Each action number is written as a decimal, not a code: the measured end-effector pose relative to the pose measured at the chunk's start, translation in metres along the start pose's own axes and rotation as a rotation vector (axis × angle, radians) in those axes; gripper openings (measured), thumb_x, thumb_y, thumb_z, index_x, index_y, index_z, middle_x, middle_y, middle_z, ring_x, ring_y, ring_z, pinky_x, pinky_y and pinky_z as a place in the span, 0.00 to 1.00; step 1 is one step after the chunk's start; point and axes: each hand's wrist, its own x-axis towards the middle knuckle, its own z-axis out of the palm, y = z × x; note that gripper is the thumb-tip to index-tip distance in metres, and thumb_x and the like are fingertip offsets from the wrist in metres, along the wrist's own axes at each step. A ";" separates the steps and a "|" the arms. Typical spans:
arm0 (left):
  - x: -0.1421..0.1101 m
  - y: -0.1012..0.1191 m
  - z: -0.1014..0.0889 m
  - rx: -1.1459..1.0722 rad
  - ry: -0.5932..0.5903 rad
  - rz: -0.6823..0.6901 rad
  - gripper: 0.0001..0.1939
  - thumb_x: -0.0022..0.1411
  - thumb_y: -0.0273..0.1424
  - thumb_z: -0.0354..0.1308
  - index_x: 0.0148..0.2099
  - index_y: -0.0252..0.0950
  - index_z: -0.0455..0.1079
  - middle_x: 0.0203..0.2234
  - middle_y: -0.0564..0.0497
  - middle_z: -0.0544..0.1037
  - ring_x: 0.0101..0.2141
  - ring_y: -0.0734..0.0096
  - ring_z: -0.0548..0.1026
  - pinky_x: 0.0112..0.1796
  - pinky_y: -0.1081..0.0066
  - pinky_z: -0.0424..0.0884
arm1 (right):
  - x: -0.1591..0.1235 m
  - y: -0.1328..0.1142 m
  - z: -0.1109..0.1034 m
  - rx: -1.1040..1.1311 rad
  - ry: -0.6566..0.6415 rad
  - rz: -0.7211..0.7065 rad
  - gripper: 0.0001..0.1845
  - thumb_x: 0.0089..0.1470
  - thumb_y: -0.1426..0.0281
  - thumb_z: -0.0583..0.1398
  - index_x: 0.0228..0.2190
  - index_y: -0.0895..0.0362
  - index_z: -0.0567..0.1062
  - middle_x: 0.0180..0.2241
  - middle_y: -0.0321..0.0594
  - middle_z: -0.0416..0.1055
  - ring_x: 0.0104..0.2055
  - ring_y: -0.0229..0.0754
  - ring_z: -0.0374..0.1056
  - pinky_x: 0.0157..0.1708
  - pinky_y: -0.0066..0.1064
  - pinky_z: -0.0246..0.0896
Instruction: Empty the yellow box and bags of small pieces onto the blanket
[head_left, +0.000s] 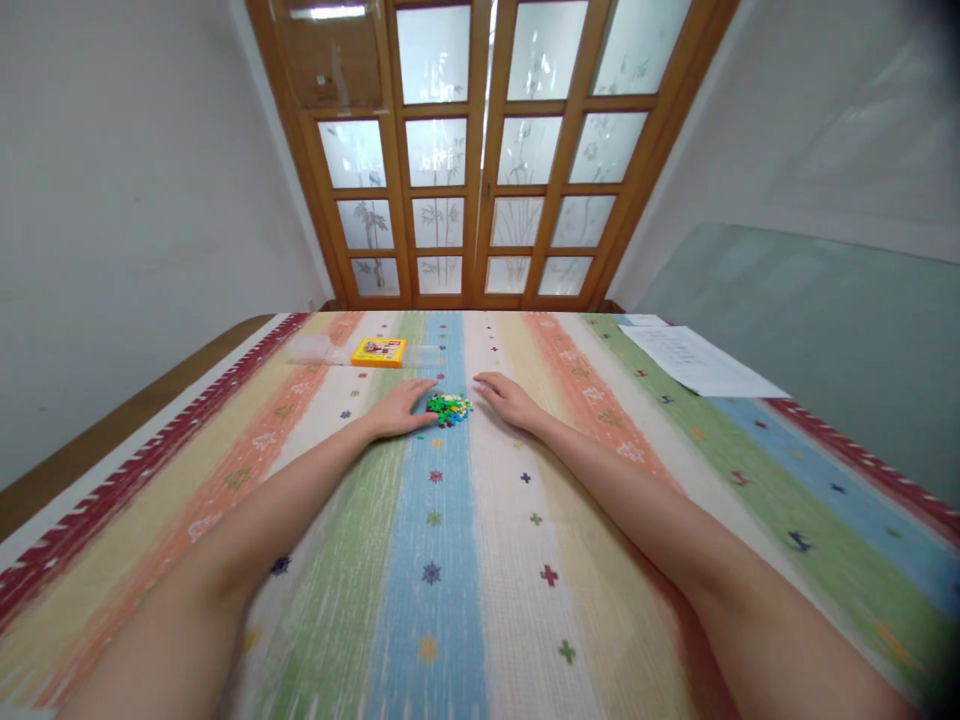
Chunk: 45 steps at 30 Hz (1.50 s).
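A small heap of tiny coloured bricks [448,408], mostly green with some yellow and blue, lies on the striped cloth of the table [480,560]. My left hand [401,409] rests flat on the cloth, its fingertips touching the heap's left side. On the other side my right hand [510,398] lies palm down, fingers stretched toward the heap and just short of it. Neither hand holds anything. Both bare forearms reach far forward across the table.
A yellow box [379,351] lies at the far left, between clear plastic bags [311,348]. White paper sheets [697,360] sit at the far right edge. A wooden door with frosted glass panes [480,150] stands beyond the table; white walls flank it.
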 end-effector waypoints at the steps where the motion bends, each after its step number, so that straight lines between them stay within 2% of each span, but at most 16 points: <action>1: 0.001 0.011 0.004 0.009 -0.020 0.033 0.43 0.67 0.57 0.56 0.75 0.40 0.57 0.70 0.41 0.64 0.68 0.50 0.62 0.68 0.53 0.56 | -0.007 -0.001 -0.004 0.009 0.005 0.007 0.21 0.71 0.60 0.54 0.57 0.54 0.76 0.59 0.49 0.74 0.61 0.49 0.69 0.66 0.48 0.59; 4: 0.010 0.038 0.020 0.055 -0.051 0.066 0.47 0.63 0.60 0.58 0.76 0.42 0.55 0.72 0.41 0.60 0.69 0.47 0.60 0.69 0.50 0.54 | -0.018 -0.003 -0.008 0.038 0.041 0.035 0.19 0.70 0.61 0.55 0.55 0.54 0.77 0.57 0.49 0.75 0.60 0.49 0.69 0.65 0.46 0.60; 6: 0.019 0.052 0.031 0.087 -0.029 0.036 0.47 0.64 0.59 0.58 0.76 0.41 0.55 0.72 0.39 0.60 0.69 0.46 0.61 0.68 0.49 0.55 | -0.019 -0.005 -0.006 0.047 0.069 0.048 0.18 0.70 0.61 0.55 0.54 0.54 0.78 0.56 0.48 0.76 0.59 0.48 0.71 0.63 0.45 0.62; 8: 0.029 0.064 0.040 0.119 0.010 0.006 0.41 0.67 0.57 0.56 0.73 0.41 0.60 0.69 0.39 0.64 0.67 0.48 0.63 0.67 0.50 0.57 | -0.017 -0.006 -0.004 0.049 0.086 0.052 0.18 0.69 0.62 0.55 0.53 0.54 0.78 0.54 0.48 0.77 0.57 0.47 0.72 0.61 0.43 0.63; 13: 0.051 0.085 0.049 0.177 0.109 -0.082 0.24 0.69 0.50 0.57 0.59 0.42 0.75 0.55 0.40 0.75 0.56 0.51 0.72 0.58 0.54 0.67 | -0.016 -0.010 -0.002 0.066 0.102 0.077 0.16 0.69 0.65 0.56 0.52 0.55 0.79 0.52 0.47 0.77 0.55 0.46 0.72 0.60 0.41 0.64; 17: 0.063 0.097 0.052 0.232 0.162 -0.186 0.19 0.69 0.48 0.58 0.51 0.41 0.77 0.47 0.39 0.76 0.50 0.50 0.74 0.50 0.54 0.70 | -0.017 -0.014 -0.005 0.076 0.121 0.108 0.16 0.69 0.65 0.56 0.50 0.55 0.80 0.51 0.46 0.78 0.54 0.45 0.72 0.59 0.40 0.64; 22: 0.072 0.102 0.055 0.279 0.157 -0.224 0.14 0.73 0.40 0.53 0.49 0.40 0.76 0.46 0.38 0.75 0.51 0.49 0.72 0.48 0.53 0.68 | -0.017 -0.013 -0.006 0.067 0.120 0.113 0.16 0.69 0.65 0.55 0.49 0.55 0.80 0.50 0.46 0.78 0.53 0.45 0.72 0.57 0.39 0.64; 28: 0.068 0.091 0.053 0.302 0.193 -0.308 0.12 0.72 0.34 0.51 0.48 0.40 0.76 0.47 0.37 0.75 0.51 0.48 0.71 0.47 0.53 0.68 | -0.017 -0.011 -0.005 0.066 0.118 0.091 0.15 0.69 0.66 0.56 0.49 0.55 0.80 0.50 0.47 0.78 0.53 0.45 0.73 0.58 0.39 0.64; 35: 0.055 0.068 0.042 0.296 0.215 -0.311 0.11 0.72 0.34 0.51 0.46 0.40 0.76 0.44 0.39 0.76 0.49 0.50 0.72 0.47 0.55 0.69 | -0.019 -0.013 -0.006 0.059 0.124 0.104 0.13 0.68 0.66 0.57 0.48 0.55 0.80 0.49 0.46 0.79 0.52 0.45 0.73 0.57 0.39 0.65; 45: 0.020 0.010 0.008 0.332 0.210 -0.398 0.11 0.71 0.34 0.51 0.42 0.39 0.75 0.42 0.41 0.76 0.47 0.52 0.73 0.48 0.57 0.69 | -0.019 -0.017 -0.008 0.047 0.102 0.112 0.13 0.68 0.66 0.57 0.46 0.54 0.81 0.48 0.46 0.79 0.51 0.45 0.73 0.57 0.40 0.65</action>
